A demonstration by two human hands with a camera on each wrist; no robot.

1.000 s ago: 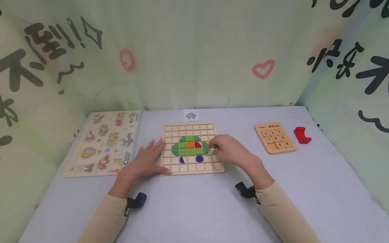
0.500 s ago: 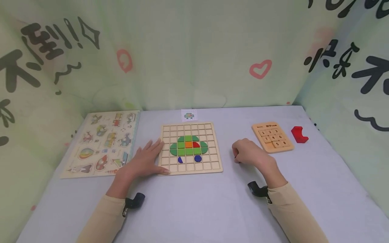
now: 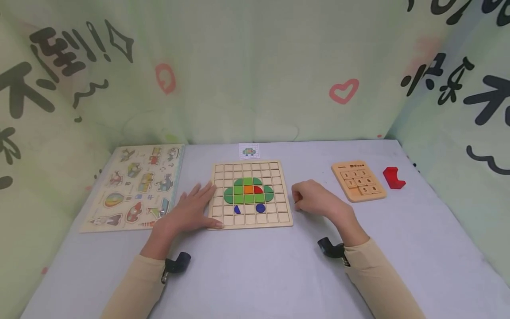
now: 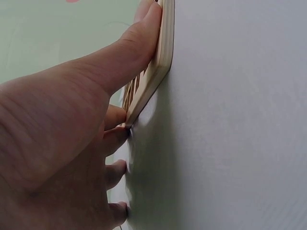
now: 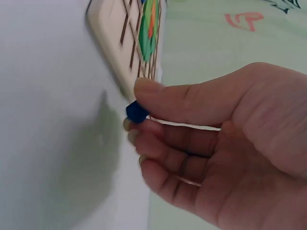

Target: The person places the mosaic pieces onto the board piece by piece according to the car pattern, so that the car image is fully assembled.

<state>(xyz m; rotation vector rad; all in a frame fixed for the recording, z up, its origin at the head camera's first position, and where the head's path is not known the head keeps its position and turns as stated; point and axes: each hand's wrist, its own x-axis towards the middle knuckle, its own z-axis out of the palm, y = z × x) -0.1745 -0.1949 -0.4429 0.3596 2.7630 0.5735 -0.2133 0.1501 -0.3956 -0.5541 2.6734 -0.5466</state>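
The grid board (image 3: 250, 195) is lying flat near the middle of the grey table (image 3: 255, 274), carrying a green car shape with an orange and a red tile in it and two blue pieces beneath. Going from the left, an animal-and-vehicle peg puzzle (image 3: 135, 186) is sitting along the table's left side, well apart from the right-hand items. The left hand (image 3: 190, 212) is resting next to it with straight, relaxed fingers, gripping nothing; its thumb is pressing along the board's near left edge (the left wrist view shows the thumb lying flat against the wooden rim). A small picture card (image 3: 249, 151) is lying just behind the board. Just beside the board's right edge, the right hand (image 3: 316, 201) is curling its fingers and pinching a small blue piece (image 5: 136, 112) between thumb and forefinger, close to the board's corner. Farther right, a wooden number slide puzzle (image 3: 358, 180) is sitting near a red block (image 3: 393, 177).
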